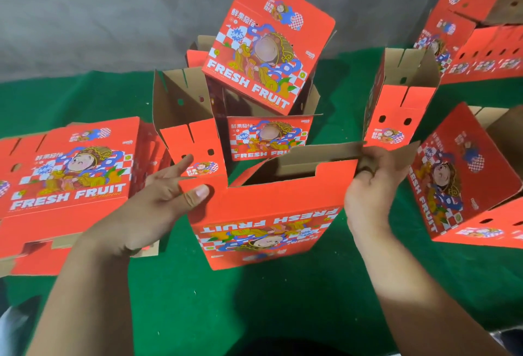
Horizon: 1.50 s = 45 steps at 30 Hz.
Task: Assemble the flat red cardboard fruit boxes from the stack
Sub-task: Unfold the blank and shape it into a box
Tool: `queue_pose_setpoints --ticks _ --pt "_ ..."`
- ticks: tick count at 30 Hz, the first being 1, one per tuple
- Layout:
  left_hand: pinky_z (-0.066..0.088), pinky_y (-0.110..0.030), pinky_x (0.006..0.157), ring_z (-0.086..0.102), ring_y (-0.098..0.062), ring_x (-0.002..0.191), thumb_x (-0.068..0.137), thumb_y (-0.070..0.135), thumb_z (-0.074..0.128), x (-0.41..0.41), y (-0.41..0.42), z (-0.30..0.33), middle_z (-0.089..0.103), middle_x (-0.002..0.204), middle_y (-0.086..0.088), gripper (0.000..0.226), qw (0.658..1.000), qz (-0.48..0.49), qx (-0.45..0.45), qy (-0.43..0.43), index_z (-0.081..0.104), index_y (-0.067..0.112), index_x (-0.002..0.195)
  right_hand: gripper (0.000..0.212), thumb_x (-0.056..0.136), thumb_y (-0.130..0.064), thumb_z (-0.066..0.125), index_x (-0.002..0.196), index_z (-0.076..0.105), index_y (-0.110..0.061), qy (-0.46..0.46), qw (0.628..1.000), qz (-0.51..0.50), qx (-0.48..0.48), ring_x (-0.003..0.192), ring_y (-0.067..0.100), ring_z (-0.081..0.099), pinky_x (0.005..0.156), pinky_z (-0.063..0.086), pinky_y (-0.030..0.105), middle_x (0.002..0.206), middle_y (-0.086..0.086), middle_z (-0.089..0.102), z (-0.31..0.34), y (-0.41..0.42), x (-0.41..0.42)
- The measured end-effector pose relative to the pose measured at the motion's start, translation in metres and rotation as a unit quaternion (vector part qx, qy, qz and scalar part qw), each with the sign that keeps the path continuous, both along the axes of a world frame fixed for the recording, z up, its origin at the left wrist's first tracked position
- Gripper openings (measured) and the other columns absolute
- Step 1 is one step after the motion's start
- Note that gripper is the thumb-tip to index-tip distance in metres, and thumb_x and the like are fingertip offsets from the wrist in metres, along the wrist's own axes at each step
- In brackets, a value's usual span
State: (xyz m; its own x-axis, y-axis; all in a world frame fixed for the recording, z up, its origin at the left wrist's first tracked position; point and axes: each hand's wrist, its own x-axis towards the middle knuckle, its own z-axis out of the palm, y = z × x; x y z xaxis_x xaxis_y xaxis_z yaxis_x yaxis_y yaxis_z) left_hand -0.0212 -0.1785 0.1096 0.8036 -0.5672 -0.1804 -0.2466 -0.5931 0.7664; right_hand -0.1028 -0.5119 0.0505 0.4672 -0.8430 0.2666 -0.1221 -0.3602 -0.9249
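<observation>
A red fruit box [268,214] stands opened up on the green table in front of me, its print upside down to me. My left hand [167,194] pinches its left top flap, thumb on the red outer face and fingers behind it. My right hand [373,183] grips the brown flap at the box's right top corner, fingers curled over the edge. The stack of flat red boxes [70,183] lies to the left, partly under my left forearm.
Several assembled boxes stand behind the one in my hands: a cluster at centre [254,87], one tilted on top, an open one at right [402,101]. One box lies on its side at far right [467,180]. More are piled at back right [481,30]. Grey wall behind.
</observation>
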Motion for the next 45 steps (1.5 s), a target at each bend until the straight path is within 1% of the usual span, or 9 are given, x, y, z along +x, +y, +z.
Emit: queue_pose_setpoints --ticks 4,11,16,23,27,34,38,41,45 --pt "0.007 -0.055 0.128 0.001 -0.008 0.159 0.093 0.071 0.045 0.003 -0.003 -0.009 0.01 0.172 0.016 0.033 1.0 0.012 -0.004 -0.02 0.06 0.068 0.123 0.06 0.087 0.016 0.04 0.12 0.075 -0.02 0.138 0.982 0.004 -0.132 0.15 0.048 0.02 0.119 0.022 0.041 0.16 0.029 0.029 0.009 0.001 0.004" --pt "0.028 -0.043 0.122 0.028 0.013 0.147 0.088 0.037 0.076 -0.003 -0.009 -0.02 0.044 0.161 0.005 0.017 0.962 0.065 -0.248 0.092 0.079 0.025 0.1 0.07 0.082 0.011 0.045 0.132 0.069 -0.031 0.16 0.897 0.013 -0.411 0.153 0.054 0.006 0.121 0.014 0.061 0.173 0.016 0.013 0.007 -0.005 -0.002" --pt "0.022 -0.047 0.127 0.023 0.013 0.148 0.075 0.077 0.068 0.012 0.008 -0.005 0.023 0.159 0.041 0.063 0.984 -0.021 -0.111 0.134 0.076 0.036 0.123 0.058 0.069 0.026 0.06 0.119 0.074 0.001 0.147 0.859 0.143 -0.47 0.142 0.062 0.034 0.108 0.036 0.07 0.165 0.012 0.032 0.009 -0.03 0.005" --pt "0.019 -0.044 0.128 0.014 0.015 0.15 0.095 0.046 0.062 0.021 -0.001 0.01 0.026 0.164 0.03 0.03 0.99 -0.112 -0.034 0.078 0.076 0.04 0.121 0.09 0.083 0.008 0.061 0.149 0.03 -0.046 0.281 0.857 0.171 -0.396 0.155 0.024 -0.005 0.121 0.014 0.059 0.157 -0.03 -0.026 0.018 -0.034 0.001" --pt "0.022 -0.04 0.128 0.027 0.006 0.15 0.077 0.073 0.073 0.02 -0.002 -0.002 0.03 0.16 0.035 0.079 0.984 -0.068 -0.044 0.158 0.052 0.045 0.148 0.074 0.088 -0.02 0.06 0.15 0.04 -0.055 0.407 0.809 0.199 -0.374 0.154 0.028 -0.027 0.125 -0.002 0.055 0.156 -0.014 -0.05 0.022 -0.039 0.002" --pt "0.013 -0.047 0.129 0.008 -0.002 0.155 0.071 0.088 0.06 0.017 -0.015 -0.002 0.006 0.166 0.034 0.068 0.989 -0.063 0.013 0.134 0.037 0.078 0.135 0.077 0.065 -0.107 0.014 0.132 0.037 -0.076 0.455 0.82 0.255 -0.234 0.149 0.019 -0.036 0.121 -0.013 0.056 0.161 -0.014 -0.042 0.023 -0.038 -0.001" --pt "0.049 -0.035 0.108 0.068 -0.006 0.118 0.09 0.07 0.062 0.01 -0.032 -0.013 0.073 0.126 0.016 0.039 0.988 0.03 -0.107 0.11 0.066 0.049 0.123 0.083 0.075 -0.101 -0.001 0.117 0.06 -0.063 0.365 0.897 0.186 -0.164 0.149 0.008 -0.029 0.122 -0.014 0.055 0.162 -0.026 -0.032 0.001 -0.028 -0.003" --pt "0.04 -0.034 0.114 0.06 -0.005 0.13 0.077 0.097 0.034 0.0 -0.049 -0.025 0.067 0.135 0.016 0.091 0.964 0.171 -0.176 0.101 0.066 0.035 0.134 0.068 0.093 -0.085 0.019 0.111 0.068 -0.042 0.235 0.96 0.09 -0.12 0.156 0.023 -0.016 0.122 -0.003 0.063 0.169 -0.021 -0.005 -0.01 -0.014 -0.001" --pt "0.039 -0.057 0.113 0.054 -0.035 0.13 0.094 0.08 0.021 -0.003 -0.07 -0.04 0.065 0.128 -0.01 0.08 0.936 0.309 -0.167 -0.029 0.069 0.019 0.112 0.048 0.102 -0.067 0.038 0.085 0.064 -0.03 0.182 0.974 0.048 -0.124 0.158 0.038 -0.013 0.12 0.004 0.066 0.173 0.006 0.013 -0.026 -0.011 -0.007"
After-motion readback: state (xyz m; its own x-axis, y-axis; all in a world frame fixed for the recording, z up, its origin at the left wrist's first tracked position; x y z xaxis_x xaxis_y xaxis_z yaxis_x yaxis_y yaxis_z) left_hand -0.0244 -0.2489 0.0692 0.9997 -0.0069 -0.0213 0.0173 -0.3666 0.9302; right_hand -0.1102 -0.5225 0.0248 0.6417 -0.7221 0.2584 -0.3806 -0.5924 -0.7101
